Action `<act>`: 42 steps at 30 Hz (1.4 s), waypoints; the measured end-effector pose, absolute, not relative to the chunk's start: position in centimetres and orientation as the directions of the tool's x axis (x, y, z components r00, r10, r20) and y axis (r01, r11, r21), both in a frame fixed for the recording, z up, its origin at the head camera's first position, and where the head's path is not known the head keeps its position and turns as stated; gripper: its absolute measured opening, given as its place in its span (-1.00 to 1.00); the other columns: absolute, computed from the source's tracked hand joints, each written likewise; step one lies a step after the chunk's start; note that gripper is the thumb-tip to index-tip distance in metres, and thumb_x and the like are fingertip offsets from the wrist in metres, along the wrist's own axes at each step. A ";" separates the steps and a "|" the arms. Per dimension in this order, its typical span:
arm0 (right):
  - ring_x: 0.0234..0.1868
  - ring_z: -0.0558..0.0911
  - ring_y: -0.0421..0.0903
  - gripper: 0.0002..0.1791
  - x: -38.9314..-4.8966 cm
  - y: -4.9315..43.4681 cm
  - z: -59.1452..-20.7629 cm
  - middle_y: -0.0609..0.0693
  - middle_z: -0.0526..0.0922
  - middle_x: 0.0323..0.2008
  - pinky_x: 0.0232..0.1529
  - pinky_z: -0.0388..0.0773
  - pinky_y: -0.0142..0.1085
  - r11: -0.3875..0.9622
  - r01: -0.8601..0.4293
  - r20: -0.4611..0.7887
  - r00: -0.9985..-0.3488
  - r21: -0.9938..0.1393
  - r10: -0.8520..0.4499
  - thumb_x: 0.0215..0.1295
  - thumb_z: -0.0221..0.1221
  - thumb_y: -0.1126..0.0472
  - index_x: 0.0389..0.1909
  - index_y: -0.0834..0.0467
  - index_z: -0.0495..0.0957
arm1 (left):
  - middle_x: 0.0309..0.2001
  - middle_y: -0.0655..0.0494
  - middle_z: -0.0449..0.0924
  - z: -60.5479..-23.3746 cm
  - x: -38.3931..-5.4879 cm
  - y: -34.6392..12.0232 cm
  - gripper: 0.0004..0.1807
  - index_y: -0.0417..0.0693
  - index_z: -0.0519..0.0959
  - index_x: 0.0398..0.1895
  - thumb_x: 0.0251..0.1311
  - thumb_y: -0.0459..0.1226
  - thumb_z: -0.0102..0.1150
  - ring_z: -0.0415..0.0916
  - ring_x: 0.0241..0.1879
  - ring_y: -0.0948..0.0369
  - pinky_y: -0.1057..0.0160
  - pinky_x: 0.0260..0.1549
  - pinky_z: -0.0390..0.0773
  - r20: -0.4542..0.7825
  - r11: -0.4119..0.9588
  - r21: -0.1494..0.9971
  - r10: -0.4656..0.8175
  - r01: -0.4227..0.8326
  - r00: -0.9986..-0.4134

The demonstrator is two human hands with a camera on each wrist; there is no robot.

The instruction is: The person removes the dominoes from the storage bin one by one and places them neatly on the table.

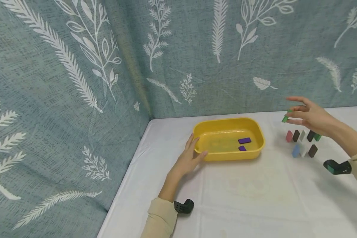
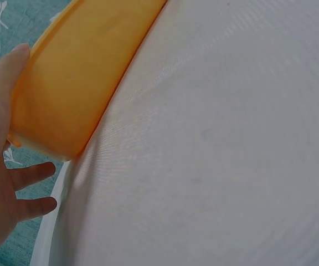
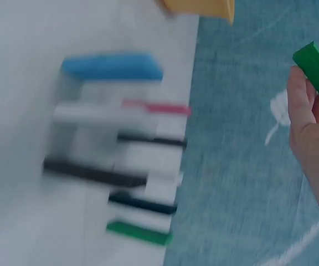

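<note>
A yellow plastic tub point(image 1: 226, 156) sits on the white-covered table, with two purple blocks point(image 1: 244, 140) lying on its floor toward the right. My left hand point(image 1: 188, 157) grips the tub's left end at the rim; in the left wrist view its thumb lies along the wall of the tub, and two fingers stick out clear of it. Raised to the right of the tub, my right hand point(image 1: 313, 115) pinches a green block point(image 3: 316, 72) between thumb and fingers. Below that hand, several thin blocks stand upright in two rows, among them a blue block point(image 1: 296, 150) and a pink block point(image 1: 289, 136).
Also in those rows are a black block point(image 1: 313, 150), a white block point(image 1: 302, 150) and a second green block point(image 3: 139, 233). A blue-green leaf-patterned curtain point(image 1: 196, 59) hangs behind and left of the table. White cloth point(image 1: 250, 195) covers the table in front of the tub.
</note>
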State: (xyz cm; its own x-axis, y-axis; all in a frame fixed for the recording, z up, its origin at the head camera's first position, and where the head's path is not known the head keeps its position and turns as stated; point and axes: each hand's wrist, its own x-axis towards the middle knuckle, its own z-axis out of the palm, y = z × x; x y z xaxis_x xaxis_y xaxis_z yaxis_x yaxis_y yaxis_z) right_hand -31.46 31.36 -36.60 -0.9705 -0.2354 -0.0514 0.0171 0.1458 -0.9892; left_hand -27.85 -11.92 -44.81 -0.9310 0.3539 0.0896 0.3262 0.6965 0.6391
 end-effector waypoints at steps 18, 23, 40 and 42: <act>-0.26 0.47 -0.50 -0.13 -28.5 40.9 -43.7 0.03 0.37 -0.04 -0.32 0.46 -0.57 0.584 -0.172 0.153 -0.985 -0.793 -0.081 0.37 0.15 0.11 0.51 -0.09 -0.20 | 0.51 0.25 -0.42 -44.8 -27.9 -12.3 -0.12 0.02 -0.04 0.52 0.28 0.27 -0.13 0.03 0.36 -0.17 -0.26 0.16 0.19 0.087 0.686 0.654 0.349 0.318 -0.933; -0.25 0.45 -0.52 -0.12 -27.3 40.3 -44.5 -0.03 0.42 -0.06 -0.32 0.45 -0.48 0.606 -0.164 0.138 -0.986 -0.778 -0.090 0.37 0.16 0.19 0.51 -0.07 -0.19 | 0.51 0.24 -0.42 -44.8 -27.9 -12.3 -0.13 0.02 -0.04 0.52 0.29 0.26 -0.13 0.00 0.38 -0.15 -0.26 0.17 0.18 0.086 0.680 0.661 0.354 0.319 -0.931; -0.23 0.43 -0.52 -0.22 -24.7 39.0 -45.6 -0.27 0.45 -0.22 -0.24 0.34 -0.64 0.567 -0.240 0.185 -0.971 -0.788 -0.154 0.25 0.20 0.42 0.39 -0.13 0.13 | 0.51 0.25 -0.43 -45.0 -27.8 -11.9 -0.14 0.02 -0.04 0.52 0.31 0.24 -0.13 0.00 0.38 -0.14 -0.25 0.17 0.19 0.084 0.685 0.652 0.362 0.326 -0.929; -0.22 0.42 -0.53 -0.25 -24.6 38.9 -45.6 -0.22 0.45 -0.21 -0.24 0.33 -0.64 0.591 -0.246 0.187 -0.969 -0.768 -0.161 0.25 0.20 0.42 0.39 -0.06 0.15 | 0.51 0.23 -0.43 -45.0 -27.8 -11.9 -0.14 0.01 -0.03 0.51 0.31 0.24 -0.13 0.01 0.37 -0.15 -0.25 0.17 0.18 0.088 0.686 0.649 0.362 0.329 -0.928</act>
